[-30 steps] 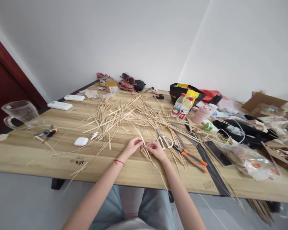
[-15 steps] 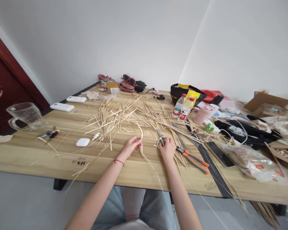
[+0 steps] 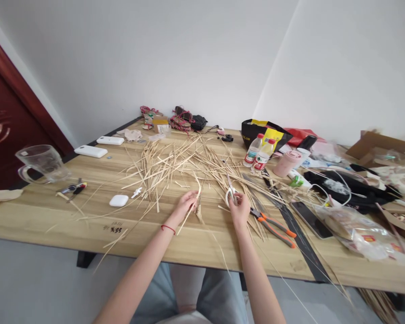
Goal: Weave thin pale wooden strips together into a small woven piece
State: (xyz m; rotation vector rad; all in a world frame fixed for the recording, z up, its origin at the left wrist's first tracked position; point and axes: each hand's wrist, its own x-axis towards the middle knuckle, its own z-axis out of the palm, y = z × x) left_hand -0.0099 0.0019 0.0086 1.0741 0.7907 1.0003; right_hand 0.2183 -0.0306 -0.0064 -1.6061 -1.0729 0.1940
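Observation:
Between the fingers of my left hand (image 3: 185, 206) is a pale flat strip (image 3: 198, 183), bent near its top and running down past the hand. A small knotted piece of the same fibre (image 3: 199, 215) is just right of those fingertips, with a thin tail trailing toward the table's front edge. My right hand (image 3: 239, 209) is closed on a pair of scissors (image 3: 231, 191) with pale handles, blades pointing away from me. Beyond both hands spreads a loose heap of strips (image 3: 168, 164). Orange-handled pliers (image 3: 273, 228) lie right of my right hand.
To the left are a glass mug (image 3: 42, 164), a white case (image 3: 119, 200) and white power banks (image 3: 91, 151). On the right stand bottles (image 3: 261, 155), a pink cup (image 3: 286, 163), a phone (image 3: 311, 219) and plastic bags (image 3: 361, 229). A black strip (image 3: 302, 245) crosses the wooden table.
My right hand has lifted the scissors off the tabletop, blades turned more upright. In my left hand the strip has shifted, its lower end now slanting down to the left.

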